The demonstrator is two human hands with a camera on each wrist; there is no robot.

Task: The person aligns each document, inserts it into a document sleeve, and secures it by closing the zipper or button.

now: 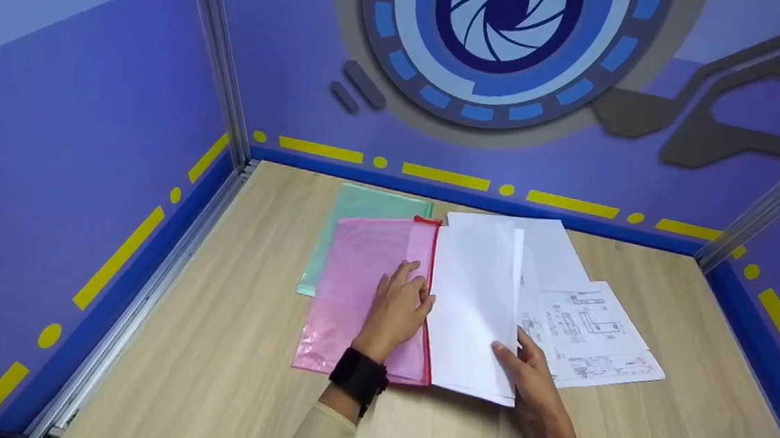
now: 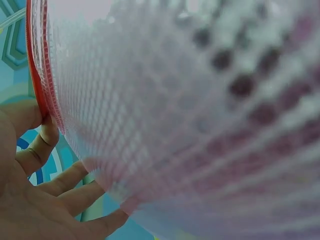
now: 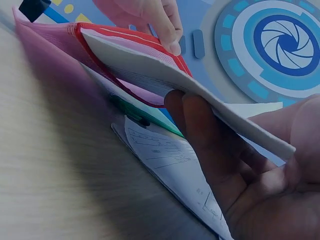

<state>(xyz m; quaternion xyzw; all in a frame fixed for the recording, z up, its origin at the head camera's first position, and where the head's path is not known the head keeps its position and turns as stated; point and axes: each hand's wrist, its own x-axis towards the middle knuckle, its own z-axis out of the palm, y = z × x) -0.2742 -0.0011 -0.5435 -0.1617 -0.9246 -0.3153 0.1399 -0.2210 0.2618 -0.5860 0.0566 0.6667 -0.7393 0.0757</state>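
Wood-grain tabletop [image 1: 211, 372] fills the near field, boxed in by purple walls. Nearest, the right hand [image 1: 533, 383] is seen with its fingers curled under a stack of white paper [image 1: 474, 302] and its thumb on top, so the stack is gripped at its near corner. Just to the left, the left hand [image 1: 397, 306] rests on a pink mesh pouch [image 1: 356, 293], its fingers closed on the red-edged mouth. The stack is best kept squared and level with that mouth, which should be held wide, or corners may catch on the mesh. Loose drawings [image 1: 597, 333] lie beneath and to the right; they could be dragged along. Farther back, a green pouch [image 1: 363, 206] is partly covered by the pink one.
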